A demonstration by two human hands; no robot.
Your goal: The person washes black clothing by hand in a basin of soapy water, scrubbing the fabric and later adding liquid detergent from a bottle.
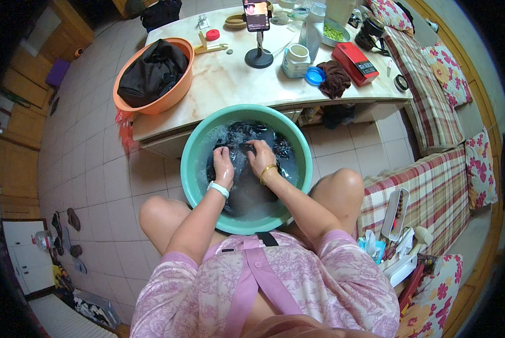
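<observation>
A green basin (189, 169) stands between my knees, holding cloudy, sudsy water and a dark wet cloth (247, 188). My left hand (223, 167), with a pale band at the wrist, is closed on the cloth on the basin's left side; its fingertips are partly hidden. Just to the right, my right hand (261, 159) has its fingers curled on a dark fold of the same cloth. A yellow bangle circles that wrist. Much of the cloth lies under water, so its kind does not show.
Beyond the basin, a pale table (224, 79) bears an orange tub (188, 76) with dark fabric, a phone on a stand (258, 56), an open white jar (296, 62), a blue lid (315, 75), brown cloth (335, 80) and a red box (355, 63). A plaid sofa (416, 197) stands right.
</observation>
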